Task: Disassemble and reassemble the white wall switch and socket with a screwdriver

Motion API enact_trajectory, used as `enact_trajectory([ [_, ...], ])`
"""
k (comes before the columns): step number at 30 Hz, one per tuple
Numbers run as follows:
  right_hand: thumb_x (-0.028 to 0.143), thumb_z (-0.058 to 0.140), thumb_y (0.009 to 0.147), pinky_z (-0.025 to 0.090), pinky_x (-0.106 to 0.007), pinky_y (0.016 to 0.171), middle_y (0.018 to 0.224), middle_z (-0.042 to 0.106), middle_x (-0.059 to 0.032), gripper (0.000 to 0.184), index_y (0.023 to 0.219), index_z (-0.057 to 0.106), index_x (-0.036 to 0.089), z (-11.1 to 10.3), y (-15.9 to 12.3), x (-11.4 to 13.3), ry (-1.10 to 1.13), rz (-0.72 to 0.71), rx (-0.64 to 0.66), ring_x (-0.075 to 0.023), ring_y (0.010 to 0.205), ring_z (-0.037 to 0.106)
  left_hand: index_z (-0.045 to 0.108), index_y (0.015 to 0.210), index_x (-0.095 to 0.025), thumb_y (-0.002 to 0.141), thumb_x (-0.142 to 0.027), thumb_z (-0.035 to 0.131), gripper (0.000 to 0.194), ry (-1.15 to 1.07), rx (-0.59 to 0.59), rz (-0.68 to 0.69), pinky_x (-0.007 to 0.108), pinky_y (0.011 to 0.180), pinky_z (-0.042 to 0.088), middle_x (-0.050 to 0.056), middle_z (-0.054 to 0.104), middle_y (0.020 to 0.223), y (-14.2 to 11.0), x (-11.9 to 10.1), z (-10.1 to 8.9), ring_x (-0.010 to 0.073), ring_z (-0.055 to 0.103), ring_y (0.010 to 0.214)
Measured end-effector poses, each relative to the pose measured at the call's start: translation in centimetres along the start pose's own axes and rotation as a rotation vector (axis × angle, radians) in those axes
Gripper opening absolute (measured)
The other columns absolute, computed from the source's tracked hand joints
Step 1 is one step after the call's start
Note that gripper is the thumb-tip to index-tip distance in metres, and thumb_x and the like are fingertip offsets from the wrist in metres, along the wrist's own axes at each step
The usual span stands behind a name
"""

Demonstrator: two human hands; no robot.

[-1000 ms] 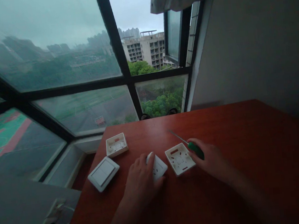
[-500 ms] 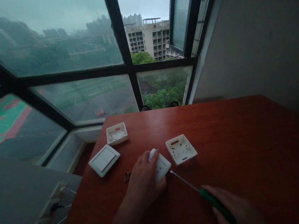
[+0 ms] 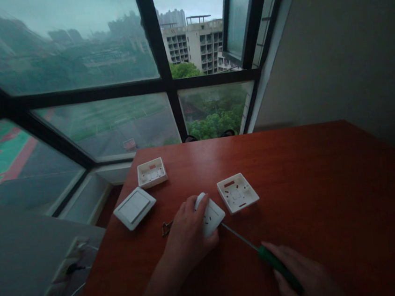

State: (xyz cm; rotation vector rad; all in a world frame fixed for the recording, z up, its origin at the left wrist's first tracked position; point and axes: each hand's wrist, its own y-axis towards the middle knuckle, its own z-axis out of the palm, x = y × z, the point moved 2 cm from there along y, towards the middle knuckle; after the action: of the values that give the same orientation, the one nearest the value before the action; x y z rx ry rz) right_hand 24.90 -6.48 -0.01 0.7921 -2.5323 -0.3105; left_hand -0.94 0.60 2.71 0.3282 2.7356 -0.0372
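My left hand (image 3: 190,226) is closed around a white wall socket (image 3: 213,216), tilted with its slotted face up. In my right hand (image 3: 300,269) is a screwdriver (image 3: 279,266) with a green handle, its thin metal shaft slanting up and left. The shaft's tip meets the lower right edge of the socket; whether it is under the edge is hidden. A few small screws (image 3: 166,227) lie beside my left hand, partly covered by it. Just right of the socket sits an open white back box (image 3: 238,193).
A white wall switch (image 3: 135,208) lies at the left of the brown table (image 3: 313,178), with a second white back box (image 3: 151,173) behind it. Windows rise beyond the far edge. Wall outlets with a plugged-in cord (image 3: 72,269) are at lower left.
The screwdriver and my right hand have moved slightly left, bringing the tip from just beside the socket to its edge. My left hand keeps its hold. The view has shifted slightly.
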Motion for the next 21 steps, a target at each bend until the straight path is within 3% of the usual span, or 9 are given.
enact_trajectory([
  [13, 0.016, 0.054, 0.083, 0.057, -0.018, 0.079, 0.106, 0.075, -0.0078, 0.04, 0.123, 0.057, 0.016, 0.09, -0.24, 0.42, 0.041, 0.027, -0.049, -0.0171, 0.089, 0.073, 0.041, 0.14, -0.018, 0.071, -0.029, 0.066, 0.074, 0.029, 0.025, -0.006, 0.046, 0.105, 0.04, 0.016, 0.047, 0.136, 0.12, -0.16, -0.18, 0.0323, 0.048, 0.121],
  [21, 0.017, 0.053, 0.085, 0.058, -0.025, 0.077, 0.107, 0.074, -0.007, 0.041, 0.125, 0.061, 0.021, 0.75, -0.78, 0.82, 0.001, 0.027, -0.091, -0.0205, 0.092, 0.072, 0.041, 0.14, -0.017, 0.071, -0.029, 0.065, 0.074, 0.022, 0.02, -0.029, 0.048, 0.106, 0.039, 0.015, 0.046, 0.138, 0.25, -0.17, -0.07, 0.0332, 0.047, 0.122],
])
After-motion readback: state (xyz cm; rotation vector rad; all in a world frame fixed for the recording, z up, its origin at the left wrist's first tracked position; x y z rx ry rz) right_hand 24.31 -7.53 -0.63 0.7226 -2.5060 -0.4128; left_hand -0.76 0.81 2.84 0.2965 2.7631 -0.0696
